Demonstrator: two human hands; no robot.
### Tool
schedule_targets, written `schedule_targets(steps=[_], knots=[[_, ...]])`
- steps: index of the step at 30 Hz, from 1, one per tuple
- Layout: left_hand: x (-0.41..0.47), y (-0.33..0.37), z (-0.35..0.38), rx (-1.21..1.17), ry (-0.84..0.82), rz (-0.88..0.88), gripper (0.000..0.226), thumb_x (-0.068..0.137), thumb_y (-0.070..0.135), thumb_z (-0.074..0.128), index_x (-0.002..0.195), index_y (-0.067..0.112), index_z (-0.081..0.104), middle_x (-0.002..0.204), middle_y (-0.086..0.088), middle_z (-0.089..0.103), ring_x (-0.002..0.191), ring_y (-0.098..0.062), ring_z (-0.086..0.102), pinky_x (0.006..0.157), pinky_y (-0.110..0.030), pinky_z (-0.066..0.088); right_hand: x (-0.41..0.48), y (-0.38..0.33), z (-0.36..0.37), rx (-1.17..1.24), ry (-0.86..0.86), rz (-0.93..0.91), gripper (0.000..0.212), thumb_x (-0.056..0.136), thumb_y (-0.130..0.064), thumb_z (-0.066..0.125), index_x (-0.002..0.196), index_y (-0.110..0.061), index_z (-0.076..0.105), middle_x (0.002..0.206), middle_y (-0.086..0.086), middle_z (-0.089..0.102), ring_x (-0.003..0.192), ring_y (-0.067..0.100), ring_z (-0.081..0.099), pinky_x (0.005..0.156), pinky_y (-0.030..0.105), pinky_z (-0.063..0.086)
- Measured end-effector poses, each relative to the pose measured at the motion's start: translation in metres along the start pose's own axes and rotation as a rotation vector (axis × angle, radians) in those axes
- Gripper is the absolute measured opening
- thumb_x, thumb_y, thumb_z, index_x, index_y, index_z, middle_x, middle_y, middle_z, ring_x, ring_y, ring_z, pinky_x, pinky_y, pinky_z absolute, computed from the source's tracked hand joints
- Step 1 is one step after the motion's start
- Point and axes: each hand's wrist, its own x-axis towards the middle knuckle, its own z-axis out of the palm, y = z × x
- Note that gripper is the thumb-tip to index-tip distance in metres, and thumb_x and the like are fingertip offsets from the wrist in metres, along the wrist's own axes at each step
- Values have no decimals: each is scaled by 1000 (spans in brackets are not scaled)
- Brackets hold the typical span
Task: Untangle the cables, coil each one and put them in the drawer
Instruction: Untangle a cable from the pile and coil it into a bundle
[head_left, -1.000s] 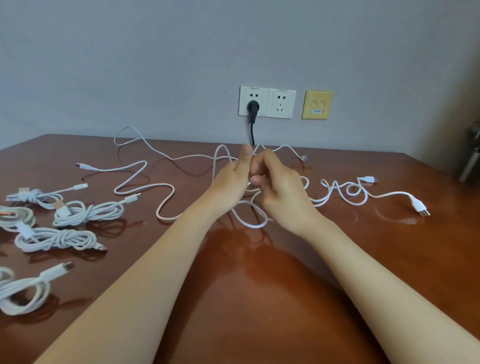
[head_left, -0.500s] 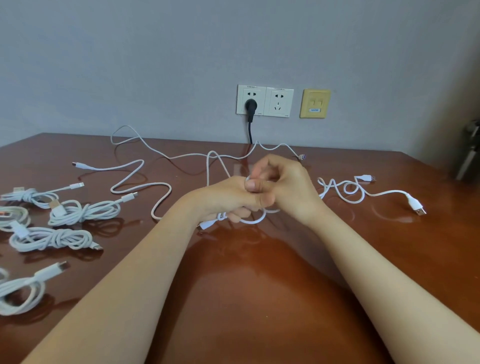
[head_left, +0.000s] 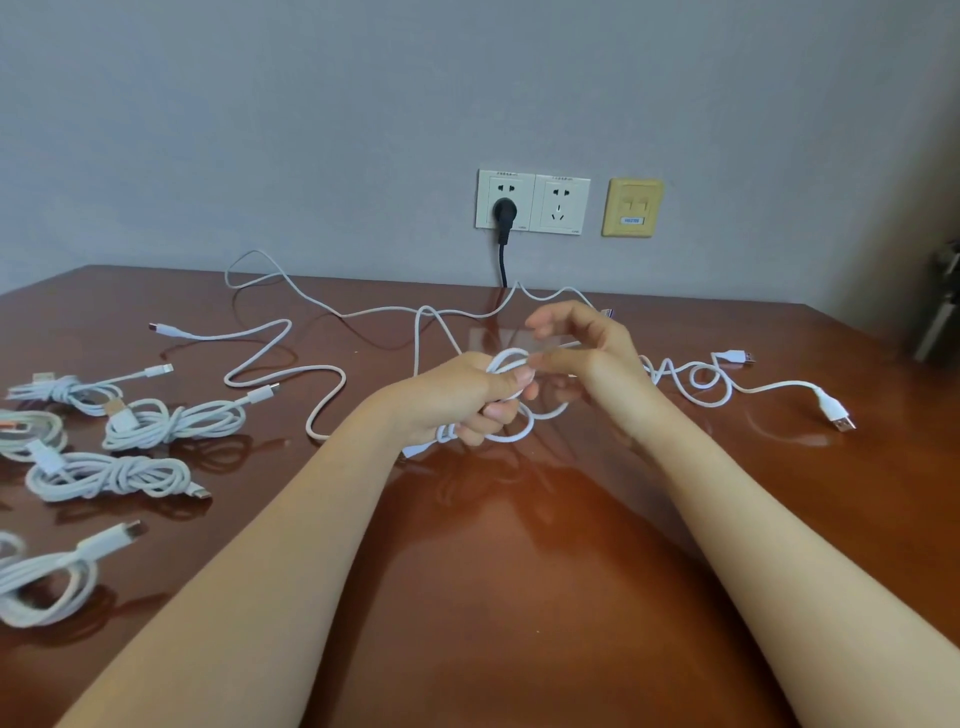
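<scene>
Head view: both forearms reach over a glossy brown table (head_left: 519, 597), and the hands meet near its middle. The left hand (head_left: 452, 395) has its fingers curled round several loops of a white cable (head_left: 519, 439), gripping them as a small bundle just above the tabletop; one loop sticks up past its thumb and others hang below its fingers. The right hand (head_left: 602, 358) is just beside it, fingers bent, with its thumb tip touching the upper loop. A blurred pale strand runs between its thumb and fingers, and I cannot tell whether it pinches that strand.

More loose white cable lies on the table behind and to the left of the hands, one long strand (head_left: 283, 371) snaking towards the far left. To the right of the right hand lies a loosely knotted cable (head_left: 701, 384) with a connector at each end. Several coiled cables (head_left: 171, 421) lie well to the left, near the table's edge. On the wall behind, a black plug (head_left: 503, 213) sits in a white socket.
</scene>
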Motion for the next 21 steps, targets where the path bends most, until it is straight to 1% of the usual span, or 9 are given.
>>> schedule_targets(steps=[2, 5, 8, 9, 11, 15, 18, 20, 21], knots=[[-1, 2, -1, -56, -4, 20, 26, 101, 25, 36, 82, 11, 47, 44, 8, 31, 35, -3, 19, 35, -14, 17, 1, 1, -1, 63, -15, 31, 29, 80, 13, 55, 87, -15, 57, 80, 0, 52, 43, 11, 44, 42, 18, 29], [-2, 2, -1, -122, -13, 45, 27, 101, 25, 36, 80, 12, 47, 45, 8, 30, 34, -2, 19, 34, -14, 16, 3, 0, -2, 107, -68, 57, 22, 83, 10, 52, 85, -12, 51, 58, 3, 55, 33, 9, 36, 40, 20, 24], [-2, 3, -1, -192, 0, 72, 27, 100, 26, 36, 79, 12, 46, 46, 8, 30, 34, -2, 19, 34, -13, 16, 3, 0, -3, 146, -101, 42, 16, 86, 4, 50, 82, -12, 47, 49, 5, 53, 30, 9, 30, 41, 19, 28], [-2, 4, -1, -228, 12, 84, 27, 100, 26, 36, 79, 12, 46, 46, 8, 30, 33, -2, 19, 33, -13, 16, 3, 0, -4, 144, -106, 30, 15, 87, 2, 48, 81, -12, 46, 46, 3, 52, 29, 10, 29, 43, 18, 29], [-2, 4, -2, -288, 36, 106, 26, 100, 27, 36, 80, 13, 46, 47, 8, 30, 33, -1, 20, 32, -12, 18, 3, -2, -3, 132, -109, 15, 15, 90, -1, 45, 80, -11, 46, 40, -1, 47, 28, 11, 28, 39, 17, 29], [-1, 7, -1, -412, 124, 146, 27, 101, 24, 35, 80, 13, 47, 45, 8, 31, 32, -2, 21, 31, -12, 21, 4, -2, -3, 105, -92, -5, 18, 92, -4, 43, 77, -10, 49, 37, 3, 40, 28, 13, 29, 37, 17, 29], [2, 9, -5, -565, 270, 209, 28, 102, 22, 33, 78, 13, 45, 42, 9, 32, 29, -1, 22, 30, -11, 18, 4, 4, -3, -50, -64, -50, 29, 96, -6, 42, 69, -13, 50, 41, 3, 39, 34, 8, 33, 44, 13, 32], [4, 8, -8, -591, 352, 228, 28, 102, 22, 33, 79, 14, 45, 42, 10, 35, 30, -1, 24, 30, -12, 18, 5, 8, -2, -155, -34, -79, 36, 99, -13, 40, 65, -18, 51, 43, -2, 41, 38, 4, 33, 46, 12, 31], [5, 7, -8, -595, 381, 229, 27, 102, 23, 34, 79, 14, 45, 42, 10, 37, 31, -2, 25, 31, -12, 19, 6, 9, -1, -184, -21, -88, 36, 100, -16, 40, 65, -19, 52, 42, -6, 41, 39, 3, 34, 46, 14, 31]])
